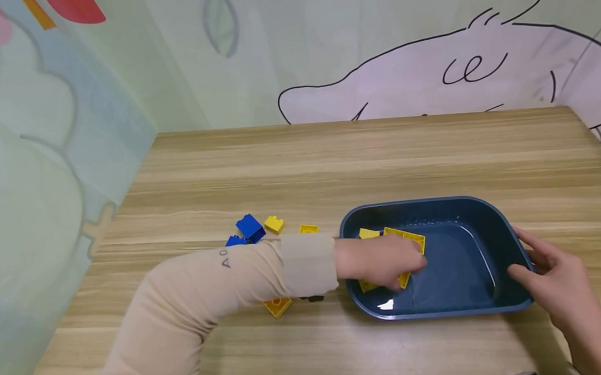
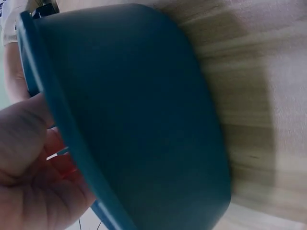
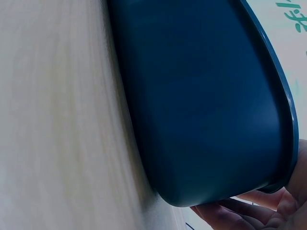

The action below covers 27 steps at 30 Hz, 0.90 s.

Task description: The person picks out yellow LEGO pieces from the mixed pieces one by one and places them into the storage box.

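A dark blue plastic tray (image 1: pixel 458 261) with rounded corners stands on the table. My left hand (image 1: pixel 380 262) reaches into its left end, over several yellow toy bricks (image 1: pixel 404 235). The fingers bend down among the bricks; whether they grip one is hidden. In the left wrist view, the left hand (image 2: pixel 33 167) is partly behind the tray's rim (image 2: pixel 72 129). At the tray's right end, my right hand (image 1: pixel 563 283) holds the wall, thumb over the rim and fingers outside. The right wrist view shows the right hand (image 3: pixel 268 208) against the tray's outer wall (image 3: pixel 206 110).
Left of the tray, blue bricks (image 1: pixel 250 228) and a small yellow brick (image 1: pixel 274 224) lie beyond my left forearm. Another yellow brick (image 1: pixel 309 228) lies nearer the tray. An orange-yellow brick (image 1: pixel 277 307) shows below my sleeve (image 1: pixel 246 269). A wall with drawings borders the wooden table (image 1: pixel 281 170).
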{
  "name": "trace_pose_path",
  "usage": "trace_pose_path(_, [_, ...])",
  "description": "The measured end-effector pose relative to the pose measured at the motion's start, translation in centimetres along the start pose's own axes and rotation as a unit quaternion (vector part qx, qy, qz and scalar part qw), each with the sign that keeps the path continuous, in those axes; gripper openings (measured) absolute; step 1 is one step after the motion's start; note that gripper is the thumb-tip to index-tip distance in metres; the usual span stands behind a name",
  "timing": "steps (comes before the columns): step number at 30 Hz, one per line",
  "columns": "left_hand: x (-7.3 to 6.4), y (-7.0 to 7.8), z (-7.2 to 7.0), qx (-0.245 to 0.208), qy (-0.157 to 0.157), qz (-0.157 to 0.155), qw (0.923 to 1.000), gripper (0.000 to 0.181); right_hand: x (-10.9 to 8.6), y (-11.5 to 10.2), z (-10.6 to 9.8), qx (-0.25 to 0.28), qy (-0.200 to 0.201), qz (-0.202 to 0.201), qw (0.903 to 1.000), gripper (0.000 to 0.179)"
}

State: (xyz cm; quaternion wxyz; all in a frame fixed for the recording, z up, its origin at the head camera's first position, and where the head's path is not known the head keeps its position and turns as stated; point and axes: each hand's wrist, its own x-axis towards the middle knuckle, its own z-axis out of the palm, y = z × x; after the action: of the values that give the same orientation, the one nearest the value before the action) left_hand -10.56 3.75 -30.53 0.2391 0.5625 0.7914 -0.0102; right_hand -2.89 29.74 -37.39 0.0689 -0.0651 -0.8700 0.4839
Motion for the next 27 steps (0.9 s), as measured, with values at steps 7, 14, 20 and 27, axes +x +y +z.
trace_pose_path(7, [0.5,0.0,0.8,-0.009,-0.016,0.008,0.9998,0.033,0.0,0.0,0.0,-0.005,0.001,0.002,1.0000,0.062])
trace_pose_path(14, [0.7,0.1,1.5,-0.003,-0.009,0.030,0.9995,0.030,0.0,-0.1,0.0,-0.007,0.002,0.007,0.9999,0.062])
trace_pose_path(20, [0.6,0.1,1.5,-0.006,-0.002,0.033,0.9994,0.028,0.0,-0.2,0.0,-0.011,0.005,0.012,0.9999,0.062])
trace_pose_path(27, [0.5,0.0,1.6,-0.016,0.004,0.035,0.9993,0.029,0.0,-0.3,0.0,-0.018,0.000,0.019,0.9997,0.062])
